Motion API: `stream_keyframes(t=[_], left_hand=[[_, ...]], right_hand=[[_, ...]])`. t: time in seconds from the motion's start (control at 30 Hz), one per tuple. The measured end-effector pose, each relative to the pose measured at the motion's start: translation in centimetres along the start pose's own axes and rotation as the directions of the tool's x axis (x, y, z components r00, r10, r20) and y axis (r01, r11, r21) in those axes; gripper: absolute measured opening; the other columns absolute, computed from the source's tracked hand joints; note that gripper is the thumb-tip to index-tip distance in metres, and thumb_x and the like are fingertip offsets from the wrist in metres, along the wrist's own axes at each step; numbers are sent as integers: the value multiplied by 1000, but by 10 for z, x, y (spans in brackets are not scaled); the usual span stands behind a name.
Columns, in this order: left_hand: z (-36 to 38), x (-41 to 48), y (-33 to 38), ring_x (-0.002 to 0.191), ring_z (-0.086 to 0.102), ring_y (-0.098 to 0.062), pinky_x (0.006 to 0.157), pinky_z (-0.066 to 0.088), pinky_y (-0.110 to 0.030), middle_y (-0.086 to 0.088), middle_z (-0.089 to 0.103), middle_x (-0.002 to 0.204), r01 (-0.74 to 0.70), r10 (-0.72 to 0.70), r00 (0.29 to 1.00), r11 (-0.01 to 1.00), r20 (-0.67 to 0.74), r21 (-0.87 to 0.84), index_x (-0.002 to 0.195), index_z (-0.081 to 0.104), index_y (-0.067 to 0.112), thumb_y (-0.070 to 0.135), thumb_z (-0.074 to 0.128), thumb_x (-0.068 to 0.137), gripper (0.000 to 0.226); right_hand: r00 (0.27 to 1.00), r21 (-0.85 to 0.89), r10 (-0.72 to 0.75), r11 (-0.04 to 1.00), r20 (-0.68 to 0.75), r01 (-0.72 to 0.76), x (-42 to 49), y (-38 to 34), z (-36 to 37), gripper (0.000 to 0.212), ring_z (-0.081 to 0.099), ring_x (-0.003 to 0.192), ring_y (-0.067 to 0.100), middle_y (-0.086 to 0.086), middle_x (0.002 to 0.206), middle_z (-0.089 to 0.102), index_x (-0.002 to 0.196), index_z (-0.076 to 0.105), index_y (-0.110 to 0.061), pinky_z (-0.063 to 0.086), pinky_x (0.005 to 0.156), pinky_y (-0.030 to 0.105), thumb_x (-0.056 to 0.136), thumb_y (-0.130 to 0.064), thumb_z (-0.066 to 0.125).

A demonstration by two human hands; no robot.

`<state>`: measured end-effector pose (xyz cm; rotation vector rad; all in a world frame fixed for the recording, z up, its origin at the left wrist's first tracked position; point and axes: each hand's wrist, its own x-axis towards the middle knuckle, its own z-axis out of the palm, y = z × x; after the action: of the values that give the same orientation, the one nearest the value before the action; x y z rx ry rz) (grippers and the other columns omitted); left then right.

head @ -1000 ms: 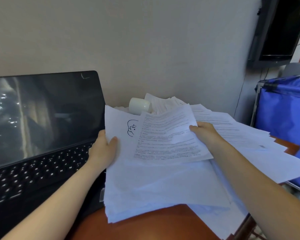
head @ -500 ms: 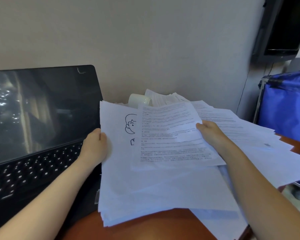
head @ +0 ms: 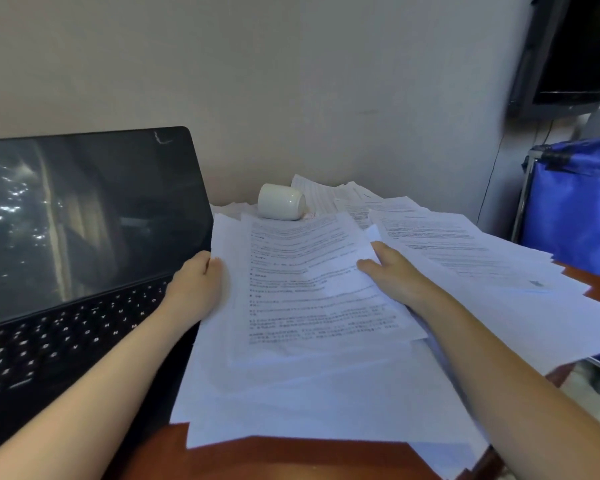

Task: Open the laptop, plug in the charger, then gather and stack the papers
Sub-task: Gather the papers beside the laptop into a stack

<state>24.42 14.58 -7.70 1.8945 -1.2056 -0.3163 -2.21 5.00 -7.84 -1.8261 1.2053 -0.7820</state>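
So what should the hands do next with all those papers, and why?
Probably the right hand should reach over and pull in the loose sheets fanned out on its right. The left hand grips the pile at its left edge, the right hand pinches the top printed sheet, but those sheets lie spread apart, not yet stacked.
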Motion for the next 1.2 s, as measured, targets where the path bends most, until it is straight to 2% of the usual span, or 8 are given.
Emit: stream_keyframes(t=[0.13, 0.23, 0.43, 0.6, 0.77, 0.9, 1.07, 1.2], left_hand=[[2, -3, 1, 96, 57, -26, 90, 47, -44, 1, 57, 96, 41, -35, 995, 997, 91, -59, 104, 47, 17, 36, 38, 98, 22], [1, -3, -2, 100, 59, -25, 92, 48, -49, 2, 59, 106, 26, -8, 984, 995, 176, -99, 113, 39, 24, 37, 44, 95, 22], [3, -1, -1, 117, 54, -23, 103, 38, -49, 11, 55, 122, 54, -13, 963, 988, 268, -146, 117, 35, 44, 52, 44, 72, 47], [7, -4, -2, 122, 49, -24, 106, 34, -50, 12, 52, 122, 1, 21, 970, 996, 244, -91, 123, 35, 41, 47, 39, 83, 40], [12, -11, -1, 110, 53, -29, 103, 36, -47, -1, 60, 113, -54, 52, 991, 998, 125, 18, 131, 38, 24, 19, 36, 95, 36], [12, -12, 0, 107, 54, -30, 102, 37, -46, -5, 60, 112, -95, 93, 994, 995, 63, 33, 134, 38, 22, 7, 37, 94, 43], [11, -13, -1, 98, 58, -30, 99, 40, -49, 0, 58, 95, -83, 84, 996, 996, 37, -41, 140, 30, 29, 5, 37, 94, 52], [7, -18, 4, 87, 60, -35, 84, 49, -52, -13, 60, 95, -94, 98, 994, 993, 45, -73, 140, 20, 38, 5, 36, 93, 59]], right_hand=[[999, -549, 8, 835, 33, 12, 0, -3, 9, 60, 5, 145, 21, 1, 159, 8, 146, 30, -18, 18, 112, 38, 95, -46, 44], [998, -693, 37, 718, -53, -64, 0, -5, 4, 55, -11, 146, 21, 6, 160, -5, 131, 50, -12, 8, 114, 39, 94, -52, 41], [999, -196, -42, 980, 34, 47, -2, -6, 11, 18, 56, 92, 15, -5, 95, 55, 97, 53, -14, 39, 65, 21, 92, -31, 57], [996, 123, -83, 989, -27, 86, 0, -9, 13, 14, 67, 87, 19, 4, 98, 69, 104, 58, -9, 55, 73, 31, 90, -10, 60], [978, 99, -69, 991, -198, 90, -8, -8, -7, 30, 66, 90, 19, 2, 107, 67, 115, 58, -20, 53, 70, 28, 92, -3, 49], [993, -56, -58, 997, -104, 52, -36, -4, -28, 36, 63, 101, 18, -5, 109, 67, 117, 60, -20, 50, 87, 33, 93, -1, 41], [996, -222, 65, 972, -63, -77, -67, 2, -21, 23, 63, 94, 25, -4, 99, 67, 105, 62, -22, 48, 73, 31, 90, -14, 47], [984, -121, 111, 984, -136, -128, -68, -4, -7, 43, 47, 124, 32, 16, 133, 50, 128, 50, 2, 37, 103, 37, 90, -16, 56]])
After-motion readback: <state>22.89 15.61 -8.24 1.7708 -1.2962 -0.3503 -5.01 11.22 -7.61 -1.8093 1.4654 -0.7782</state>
